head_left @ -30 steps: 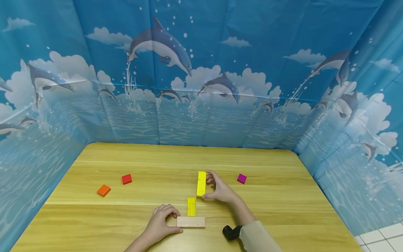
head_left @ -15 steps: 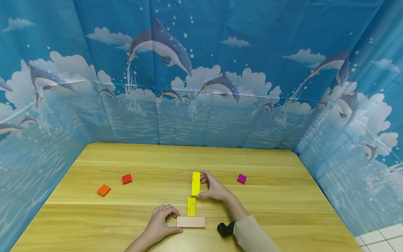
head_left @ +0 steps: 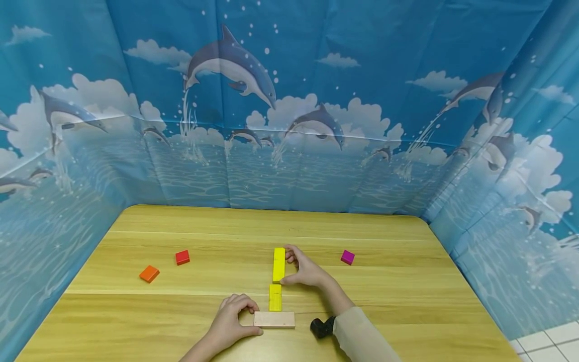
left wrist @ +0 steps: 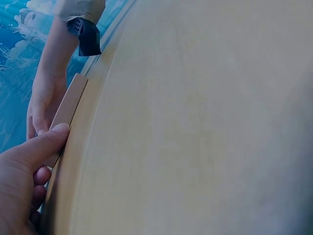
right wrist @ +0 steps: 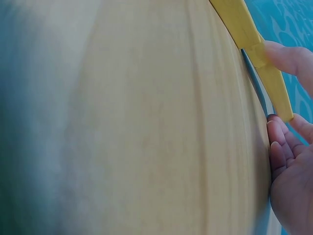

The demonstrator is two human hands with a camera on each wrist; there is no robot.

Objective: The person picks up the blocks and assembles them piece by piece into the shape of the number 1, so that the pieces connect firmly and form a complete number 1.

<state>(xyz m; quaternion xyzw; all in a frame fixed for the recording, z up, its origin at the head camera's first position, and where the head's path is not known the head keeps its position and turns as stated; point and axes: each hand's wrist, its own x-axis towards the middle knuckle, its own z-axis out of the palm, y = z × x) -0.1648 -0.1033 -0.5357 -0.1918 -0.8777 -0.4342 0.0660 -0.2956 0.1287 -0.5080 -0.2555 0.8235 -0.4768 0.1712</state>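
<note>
My left hand (head_left: 232,319) pinches the left end of a plain wooden block (head_left: 274,320) lying crosswise near the front of the table. In the left wrist view the thumb lies along this pale block (left wrist: 71,100). A smaller yellow block (head_left: 275,297) stands lengthwise just behind its middle. Further back, my right hand (head_left: 307,271) holds a longer yellow block (head_left: 279,265) from the right, thumb at the near end and fingers at the far end. The right wrist view shows that yellow block (right wrist: 275,90) spanning between thumb and fingertips, its near end close to the smaller one.
On the left of the table (head_left: 389,311) lie a red block (head_left: 182,257) and an orange block (head_left: 149,274). A purple block (head_left: 347,257) sits to the right of the right hand. A black wrist camera (head_left: 322,328) is by the right sleeve. A dolphin-print curtain (head_left: 289,166) surrounds the table.
My right hand has slid the longer yellow block leftward, nearly into line behind the smaller yellow one. The left hand and the wooden block stay in place.
</note>
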